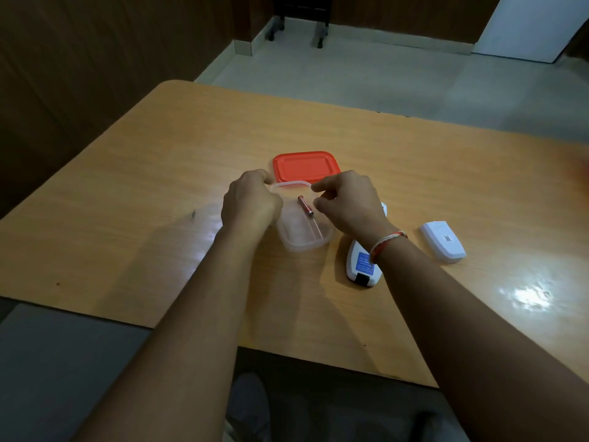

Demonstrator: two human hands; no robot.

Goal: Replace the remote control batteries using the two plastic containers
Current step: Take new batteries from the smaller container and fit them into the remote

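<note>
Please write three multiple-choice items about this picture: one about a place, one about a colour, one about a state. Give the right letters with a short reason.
1. Where does the battery lie?
A. inside the clear container
B. on the red lid
C. on the floor

2. What colour is the lid behind the clear container?
A. blue
B. red
C. green

3. In what state is the remote control?
A. held in the air by both hands
B. lying on the table, its back cover off and apart from it
C. closed inside a container

Answers: 1 A, the battery shows through the clear wall. 2 B, the lid is plainly red. 3 B, the cover lies apart to its right; the left hand and the right hand are at the container.
</note>
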